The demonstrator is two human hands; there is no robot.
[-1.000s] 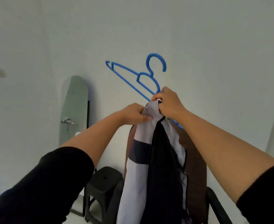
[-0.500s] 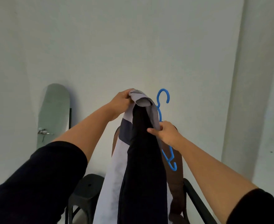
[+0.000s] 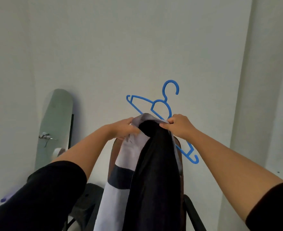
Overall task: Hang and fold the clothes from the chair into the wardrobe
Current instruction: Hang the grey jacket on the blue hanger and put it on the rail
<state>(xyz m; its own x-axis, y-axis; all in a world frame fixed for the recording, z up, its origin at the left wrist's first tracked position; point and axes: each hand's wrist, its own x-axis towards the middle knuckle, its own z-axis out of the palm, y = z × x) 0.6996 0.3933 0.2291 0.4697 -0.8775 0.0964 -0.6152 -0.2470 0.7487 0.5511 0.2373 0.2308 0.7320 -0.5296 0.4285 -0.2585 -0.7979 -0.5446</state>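
Note:
A garment in pale lilac-white, navy and black point(image 3: 147, 164) hangs down from both my hands at chest height. My left hand point(image 3: 125, 129) grips its top edge on the left. My right hand point(image 3: 179, 127) pinches the top edge on the right together with a blue plastic hanger point(image 3: 162, 105). The hanger is tilted, hook up, one arm pointing up-left, the other arm sticking out down-right behind my wrist. The brown chair back point(image 3: 179, 147) stands right behind the garment, mostly hidden by it.
A white wall fills the view ahead. A tall arched mirror point(image 3: 55, 124) leans on it at the left. A black stool point(image 3: 89, 199) stands low left of the chair. A pale vertical panel or door edge point(image 3: 262, 97) runs down the right.
The hanger has swung from hanging nearly vertical to a spread, tilted pose behind the garment's top. My right hand rose to the top edge, level with my left hand.

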